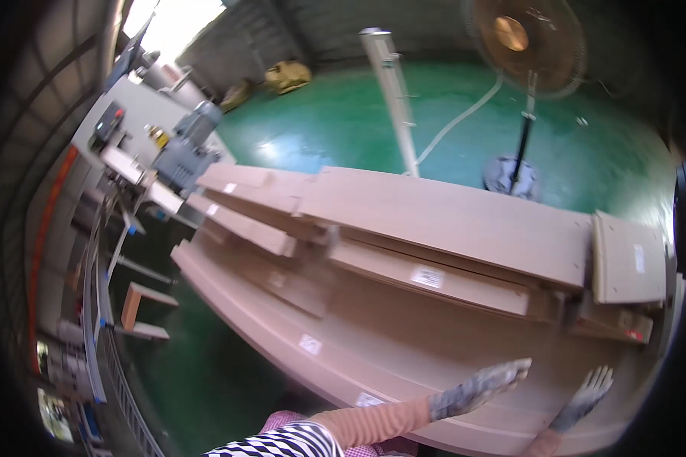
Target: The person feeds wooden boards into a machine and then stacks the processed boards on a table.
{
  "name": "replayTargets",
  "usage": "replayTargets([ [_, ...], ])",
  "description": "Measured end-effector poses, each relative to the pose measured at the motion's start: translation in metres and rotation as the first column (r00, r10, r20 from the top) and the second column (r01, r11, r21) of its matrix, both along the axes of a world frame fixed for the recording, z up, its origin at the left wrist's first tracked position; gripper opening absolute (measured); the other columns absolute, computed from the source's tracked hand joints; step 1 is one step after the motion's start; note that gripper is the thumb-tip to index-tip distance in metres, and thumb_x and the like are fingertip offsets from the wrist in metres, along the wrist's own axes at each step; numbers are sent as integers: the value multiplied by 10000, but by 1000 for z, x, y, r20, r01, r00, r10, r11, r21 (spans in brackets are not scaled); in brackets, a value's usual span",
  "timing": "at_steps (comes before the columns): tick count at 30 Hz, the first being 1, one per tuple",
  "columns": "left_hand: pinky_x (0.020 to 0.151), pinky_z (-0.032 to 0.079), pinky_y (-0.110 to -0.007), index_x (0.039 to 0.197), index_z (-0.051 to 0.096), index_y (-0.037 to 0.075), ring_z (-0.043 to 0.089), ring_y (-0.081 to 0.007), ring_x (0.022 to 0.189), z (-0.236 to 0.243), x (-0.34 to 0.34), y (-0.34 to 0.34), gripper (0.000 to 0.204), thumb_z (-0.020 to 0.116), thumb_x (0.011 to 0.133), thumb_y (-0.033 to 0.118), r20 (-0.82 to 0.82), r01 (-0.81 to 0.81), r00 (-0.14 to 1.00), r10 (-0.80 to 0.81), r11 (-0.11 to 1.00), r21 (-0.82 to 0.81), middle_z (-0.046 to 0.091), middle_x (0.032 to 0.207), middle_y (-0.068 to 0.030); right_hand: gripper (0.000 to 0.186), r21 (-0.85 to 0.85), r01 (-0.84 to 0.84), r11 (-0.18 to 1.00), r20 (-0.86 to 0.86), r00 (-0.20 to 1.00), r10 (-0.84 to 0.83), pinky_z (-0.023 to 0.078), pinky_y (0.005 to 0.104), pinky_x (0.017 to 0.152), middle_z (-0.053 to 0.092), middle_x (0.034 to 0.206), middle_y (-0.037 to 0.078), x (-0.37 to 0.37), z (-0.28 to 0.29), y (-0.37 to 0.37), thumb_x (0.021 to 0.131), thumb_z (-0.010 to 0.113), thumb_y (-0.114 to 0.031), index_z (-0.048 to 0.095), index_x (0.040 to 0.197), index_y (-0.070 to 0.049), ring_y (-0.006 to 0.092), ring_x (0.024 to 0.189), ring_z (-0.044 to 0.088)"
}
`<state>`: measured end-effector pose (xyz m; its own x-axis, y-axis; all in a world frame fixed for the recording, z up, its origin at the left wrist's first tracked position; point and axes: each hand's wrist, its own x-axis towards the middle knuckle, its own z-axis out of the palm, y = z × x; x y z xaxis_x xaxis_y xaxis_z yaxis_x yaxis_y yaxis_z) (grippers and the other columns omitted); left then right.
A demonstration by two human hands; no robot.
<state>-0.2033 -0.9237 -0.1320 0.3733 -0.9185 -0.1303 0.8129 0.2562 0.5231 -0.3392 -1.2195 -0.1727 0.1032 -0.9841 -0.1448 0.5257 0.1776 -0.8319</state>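
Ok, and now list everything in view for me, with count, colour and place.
Boards: several, brown, stacked across the middle
Labels: at least six, white, on the boards
Standing fan: one, brownish head, upper right
Post: one, white, upper middle
Cable: one, whitish, between post and fan
Sack: at least one, yellowish, near the back wall
Motor: one, grey, upper left
Angled frame piece: one, brown and pale, lower left
Floor: one, green, around the boards
Left hand: one, greyish, open, over the boards
Right hand: one, greyish, open, lower right
Far left clutter: too blurred to count
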Motion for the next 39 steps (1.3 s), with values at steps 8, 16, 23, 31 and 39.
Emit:
replayTargets([
  [8, 1011, 455, -452, 1304, 530, 111, 584, -267, 1143, 146, 203, 627, 396, 488, 988, 346, 131, -913, 403, 906, 408, -15, 603, 1252, -117, 747, -203, -831, 518, -753, 471, 460, 21, 653, 1131, 118, 1593, 130, 14, -7, 397, 933, 591, -334, 176, 1529, -158, 318, 1464, 126],
  [16, 1149, 184, -516, 1511, 154, 145, 195, -322, 1443, 204, 410, 1060, 911, 552, 856, 639, 31, -955, -45, 999, -52, 292, 163, 1581, -115, 599, 193, -913, 360, -225, 316, 922, 420, 365, 943, 533, 1317, 96, 285, 166, 754, 898, 531, -489, 473, 1374, -130, 255, 1158, 523],
  [23, 1171, 104, -468, 1534, 83, 160, 118, -289, 1472, 185, 553, 1274, 1003, 496, 818, 729, 46, -936, -81, 996, -92, 340, 94, 1606, -76, 521, 73, -991, -108, -134, -117, 984, 498, 443, 918, 633, 1143, 162, 415, 221, 1080, 910, 580, -435, 553, 1230, -24, 298, 1026, 625],
  [31, 1044, 393, -433, 1498, 156, 56, 572, -244, 1111, 113, 755, 1474, 787, 614, 890, 256, 904, -935, -271, -331, -133, -329, 600, 1133, -142, 561, 424, -901, -90, 37, -82, 996, 453, 428, 1012, 542, 1282, 203, 431, 187, 1302, 966, 530, -385, 462, 1311, 51, 310, 1147, 568],
  [39, 794, 507, -328, 1150, 569, 50, 567, -165, 997, 135, 690, 1373, 307, 670, 905, 205, 59, -967, 184, 981, 170, 192, 594, 1080, -62, 554, 283, -958, -42, -35, -54, 998, 413, 363, 1049, 515, 1321, 161, 522, 208, 1383, 976, 543, -326, 408, 1383, 25, 240, 1233, 510],
])
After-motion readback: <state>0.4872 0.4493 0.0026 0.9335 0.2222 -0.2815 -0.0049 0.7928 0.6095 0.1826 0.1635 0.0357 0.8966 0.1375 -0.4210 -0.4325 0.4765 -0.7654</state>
